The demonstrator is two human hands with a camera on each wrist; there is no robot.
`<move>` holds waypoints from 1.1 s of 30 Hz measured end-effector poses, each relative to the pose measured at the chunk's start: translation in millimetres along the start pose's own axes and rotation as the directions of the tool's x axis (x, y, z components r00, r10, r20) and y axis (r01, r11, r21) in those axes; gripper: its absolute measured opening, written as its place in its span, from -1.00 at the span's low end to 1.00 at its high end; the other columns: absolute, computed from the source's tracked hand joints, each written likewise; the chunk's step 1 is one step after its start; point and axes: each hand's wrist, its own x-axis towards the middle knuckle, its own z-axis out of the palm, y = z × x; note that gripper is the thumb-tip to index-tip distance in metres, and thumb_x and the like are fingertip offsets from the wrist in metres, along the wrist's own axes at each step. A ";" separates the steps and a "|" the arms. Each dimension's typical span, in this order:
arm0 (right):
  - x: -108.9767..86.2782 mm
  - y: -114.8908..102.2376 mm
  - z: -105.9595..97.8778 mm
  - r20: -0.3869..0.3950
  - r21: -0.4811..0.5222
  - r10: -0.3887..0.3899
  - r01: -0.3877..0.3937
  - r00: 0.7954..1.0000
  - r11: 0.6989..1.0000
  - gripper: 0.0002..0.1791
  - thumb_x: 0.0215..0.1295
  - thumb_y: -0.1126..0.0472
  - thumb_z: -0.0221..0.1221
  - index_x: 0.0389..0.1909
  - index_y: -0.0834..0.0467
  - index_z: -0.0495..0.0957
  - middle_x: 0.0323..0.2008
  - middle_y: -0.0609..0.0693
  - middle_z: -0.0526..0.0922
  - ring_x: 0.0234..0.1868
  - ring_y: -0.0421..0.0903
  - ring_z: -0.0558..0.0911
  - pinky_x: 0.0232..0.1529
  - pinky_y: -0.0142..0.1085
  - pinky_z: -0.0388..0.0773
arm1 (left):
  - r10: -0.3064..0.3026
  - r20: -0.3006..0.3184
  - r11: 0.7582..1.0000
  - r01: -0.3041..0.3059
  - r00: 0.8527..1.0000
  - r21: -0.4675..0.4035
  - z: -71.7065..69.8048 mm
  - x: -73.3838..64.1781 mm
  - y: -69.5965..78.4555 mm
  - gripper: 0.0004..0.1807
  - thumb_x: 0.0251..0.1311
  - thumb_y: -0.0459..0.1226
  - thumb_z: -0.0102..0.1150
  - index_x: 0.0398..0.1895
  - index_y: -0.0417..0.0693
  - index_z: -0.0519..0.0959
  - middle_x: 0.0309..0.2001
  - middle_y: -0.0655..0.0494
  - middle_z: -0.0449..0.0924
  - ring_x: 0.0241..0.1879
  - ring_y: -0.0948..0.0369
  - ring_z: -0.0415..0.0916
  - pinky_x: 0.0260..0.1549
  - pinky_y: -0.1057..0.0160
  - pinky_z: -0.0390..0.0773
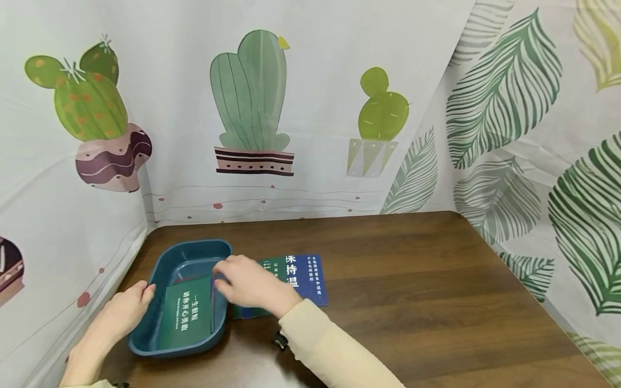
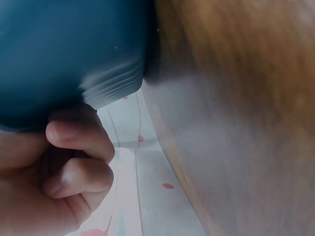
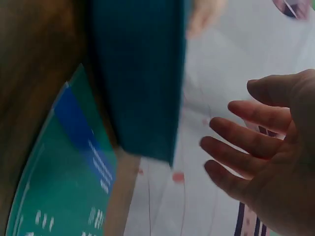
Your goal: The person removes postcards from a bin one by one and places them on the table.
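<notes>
A dark blue plastic tray (image 1: 193,268) stands at the table's left side. Its left rim is gripped by my left hand (image 1: 125,308), and in the left wrist view the curled fingers (image 2: 81,132) are against the tray's underside edge. Inside the tray lies a green card (image 1: 186,318) with white writing; a reddish edge shows beneath it. My right hand (image 1: 249,283) is over the tray's right rim, and the right wrist view shows its fingers (image 3: 246,137) spread and holding nothing. Green and blue printed cards (image 1: 310,277) lie beside the tray, partly hidden by the right hand and forearm.
The brown wooden table (image 1: 412,296) extends to the right of the cards. Behind it and along its sides hangs a white curtain (image 1: 320,108) printed with cacti and leaves. The tray is close to the table's left edge.
</notes>
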 end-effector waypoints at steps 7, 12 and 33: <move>26.8 -27.6 37.7 0.133 -0.219 -0.067 0.095 0.989 0.971 -0.79 0.47 0.01 0.02 -0.04 -0.06 0.56 -0.25 -0.23 0.53 -0.23 -0.29 0.48 -0.10 -0.42 0.40 | 0.006 -0.018 1.000 -0.006 1.000 0.011 0.7 -1.1 -0.6 -0.65 0.51 -0.19 -0.21 -0.25 -0.32 0.42 -0.35 -0.44 0.52 -0.31 -0.38 0.53 -0.41 -0.26 0.40; 36.9 -43.2 65.6 0.166 -0.357 0.153 -0.085 0.974 0.930 -0.63 0.41 -0.11 0.06 0.16 -0.13 0.48 0.01 -0.21 0.58 0.12 -0.15 0.47 0.32 -0.14 0.12 | 0.010 -0.031 1.000 -0.010 0.999 0.012 0.3 -2.2 2.0 -0.67 0.51 -0.21 -0.20 -0.28 -0.32 0.42 -0.36 -0.43 0.52 -0.33 -0.38 0.52 -0.42 -0.26 0.40; 64.6 -64.2 101.2 0.196 -0.599 0.511 -0.310 0.837 0.738 0.01 0.00 -0.68 -0.25 0.50 -0.41 -0.14 0.31 -0.24 0.36 0.36 -0.16 0.31 0.35 0.22 -0.38 | -0.001 -0.022 1.000 0.001 1.000 0.006 -0.6 -2.5 2.7 -0.65 0.51 -0.20 -0.21 -0.25 -0.33 0.44 -0.36 -0.38 0.54 -0.33 -0.36 0.53 -0.43 -0.24 0.41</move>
